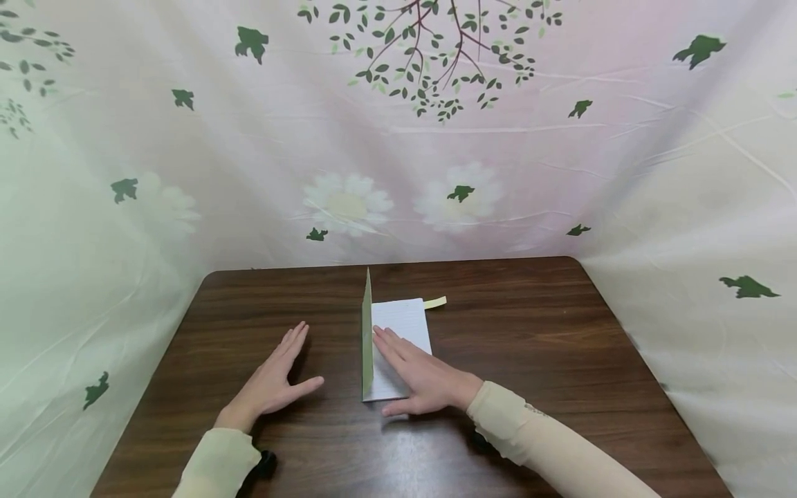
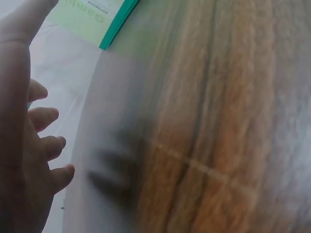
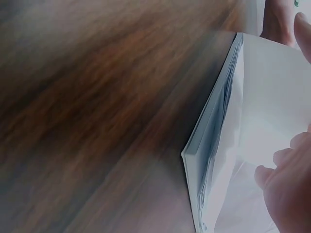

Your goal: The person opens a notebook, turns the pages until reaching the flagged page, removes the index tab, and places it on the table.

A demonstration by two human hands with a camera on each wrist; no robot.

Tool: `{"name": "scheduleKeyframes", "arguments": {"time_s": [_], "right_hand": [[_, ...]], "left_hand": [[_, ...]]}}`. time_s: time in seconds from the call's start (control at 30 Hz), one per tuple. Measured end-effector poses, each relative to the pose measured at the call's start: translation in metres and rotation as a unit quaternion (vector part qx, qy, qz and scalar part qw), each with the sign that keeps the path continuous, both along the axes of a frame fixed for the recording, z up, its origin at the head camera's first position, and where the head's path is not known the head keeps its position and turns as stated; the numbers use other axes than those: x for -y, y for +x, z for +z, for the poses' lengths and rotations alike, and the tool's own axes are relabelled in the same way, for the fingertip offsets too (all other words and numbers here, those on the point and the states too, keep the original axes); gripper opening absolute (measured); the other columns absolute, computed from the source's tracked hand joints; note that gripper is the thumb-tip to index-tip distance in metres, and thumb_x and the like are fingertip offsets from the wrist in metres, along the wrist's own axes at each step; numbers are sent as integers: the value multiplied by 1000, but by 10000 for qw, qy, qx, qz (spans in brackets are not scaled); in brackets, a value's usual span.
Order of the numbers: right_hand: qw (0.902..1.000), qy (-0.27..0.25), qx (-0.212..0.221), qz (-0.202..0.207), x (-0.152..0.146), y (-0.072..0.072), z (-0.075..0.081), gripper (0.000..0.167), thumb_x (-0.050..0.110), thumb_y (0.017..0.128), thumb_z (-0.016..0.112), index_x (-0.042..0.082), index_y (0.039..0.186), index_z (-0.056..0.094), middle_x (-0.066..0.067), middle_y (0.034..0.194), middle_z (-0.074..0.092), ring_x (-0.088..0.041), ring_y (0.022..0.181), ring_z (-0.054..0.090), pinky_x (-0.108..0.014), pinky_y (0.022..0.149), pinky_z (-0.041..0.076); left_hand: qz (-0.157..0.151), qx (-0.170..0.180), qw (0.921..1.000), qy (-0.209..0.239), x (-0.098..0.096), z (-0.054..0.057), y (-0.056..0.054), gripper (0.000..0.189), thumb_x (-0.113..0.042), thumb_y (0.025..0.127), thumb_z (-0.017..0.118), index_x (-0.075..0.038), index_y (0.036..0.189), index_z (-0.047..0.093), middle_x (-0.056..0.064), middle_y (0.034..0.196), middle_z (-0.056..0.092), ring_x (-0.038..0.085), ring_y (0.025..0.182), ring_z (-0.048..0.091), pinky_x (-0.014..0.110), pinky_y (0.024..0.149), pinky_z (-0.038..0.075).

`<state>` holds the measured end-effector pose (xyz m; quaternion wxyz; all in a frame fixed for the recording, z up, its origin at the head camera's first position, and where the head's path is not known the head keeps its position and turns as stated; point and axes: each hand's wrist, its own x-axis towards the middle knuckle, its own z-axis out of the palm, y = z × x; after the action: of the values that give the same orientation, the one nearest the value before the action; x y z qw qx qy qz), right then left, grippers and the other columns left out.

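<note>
A notebook lies on the table, its white lined page facing up and its green front cover standing nearly upright along the left side. My right hand is stretched flat over the lower part of the page, fingertips right by the inner face of the cover. To the left of the cover, my left hand is spread above the table with straight fingers and the thumb out, holding nothing. The left wrist view catches the cover's printed outside with its teal spine edge. In the right wrist view the page block shows edge-on.
A pale yellow strip sticks out from the notebook's upper right corner. The dark wooden table has rounded back corners. Printed cloth with leaves and flowers hangs behind it and along both sides.
</note>
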<state>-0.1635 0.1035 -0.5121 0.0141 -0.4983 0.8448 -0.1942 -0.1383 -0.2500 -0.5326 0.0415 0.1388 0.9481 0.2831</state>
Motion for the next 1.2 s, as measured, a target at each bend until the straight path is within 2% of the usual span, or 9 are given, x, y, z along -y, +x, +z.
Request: {"name": "scheduleKeyframes", "arguments": {"time_s": [0.17,0.37,0.63,0.77,0.9,1.03,1.2], "right_hand": [[9997,128,204,103,6,2,0,124,60,89,78,6,169,-2,-14,177,-1,-42,161,13,-58,126,26],[9983,365,427,141,12,6,-2,122,65,90,73,13,170,-3,-11,178,1,-41,162,11,-63,125,24],[9966,645,478,180,17,10,-3,116,71,92,66,15,171,3,-7,178,3,-41,162,10,-63,125,23],[9954,791,498,205,19,12,-3,112,73,93,63,16,171,7,-7,178,5,-41,162,10,-63,125,24],[9940,928,539,212,19,13,-5,109,74,93,61,18,171,8,-6,178,4,-40,162,8,-63,125,23],[9939,919,587,171,16,13,-6,109,71,93,64,19,171,9,-7,178,4,-40,162,7,-63,126,22],[9947,867,548,59,11,12,-4,112,71,92,66,19,171,6,-9,178,7,-39,162,9,-63,126,22]], "left_hand": [[-4,-255,9996,108,5,10,0,107,-56,94,73,-22,171,9,9,177,13,40,161,13,74,118,26],[-184,-671,9971,311,4,23,-4,99,-42,99,70,-24,171,4,9,177,12,39,162,11,73,119,24],[-487,-1153,9898,687,-7,41,-10,94,-41,99,65,-29,171,6,-2,178,7,31,164,7,74,119,24],[-675,-1348,9859,726,-15,48,-12,94,-40,97,66,-27,171,11,-1,178,7,34,163,7,79,114,26],[-803,-1440,9846,579,-19,51,-11,88,-39,96,67,-23,170,22,3,178,6,41,162,10,83,110,28],[-767,-1437,9859,373,-19,50,-10,83,-38,95,69,-24,167,31,5,178,7,43,161,12,84,108,30],[-683,-1360,9878,320,-20,47,-7,87,-42,94,71,-28,168,28,2,178,5,41,161,13,81,111,30]]}}
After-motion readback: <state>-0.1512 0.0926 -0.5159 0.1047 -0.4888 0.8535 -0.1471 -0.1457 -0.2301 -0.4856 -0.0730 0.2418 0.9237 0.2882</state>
